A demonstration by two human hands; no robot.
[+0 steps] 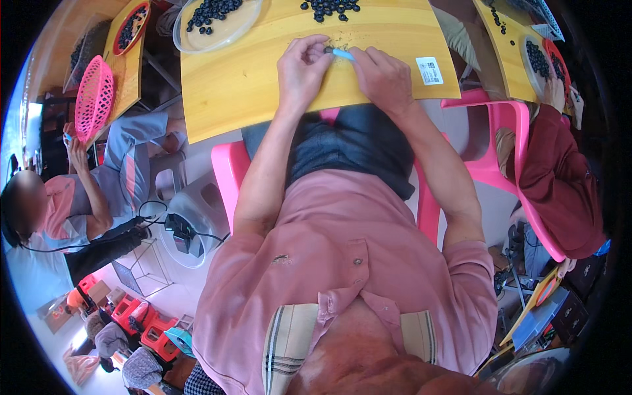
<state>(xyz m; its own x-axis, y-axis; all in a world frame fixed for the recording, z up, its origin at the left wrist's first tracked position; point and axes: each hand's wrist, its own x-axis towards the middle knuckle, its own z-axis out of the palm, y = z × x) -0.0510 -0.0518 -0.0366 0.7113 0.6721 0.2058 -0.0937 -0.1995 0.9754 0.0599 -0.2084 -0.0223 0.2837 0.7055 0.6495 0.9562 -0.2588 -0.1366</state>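
My left hand (301, 74) is closed over the yellow table (230, 99), its fingertips pinching a small dark round piece (328, 49). In my right hand (387, 78) is a slim light blue tool (343, 54), its tip against or right beside that piece. The tip itself is too small to make out. Dark crumbs (341, 43) are scattered on the wood just beyond my fingers. Farther off, at the table's far side, lies a loose pile of shiny black round pieces (329, 9).
A clear shallow bowl (237, 31) with more black pieces stands at the far left. A white printed label (430, 71) sticks to the table's right side. At left, a person holds a pink basket (95, 99); another person in dark red (559, 178) works at right.
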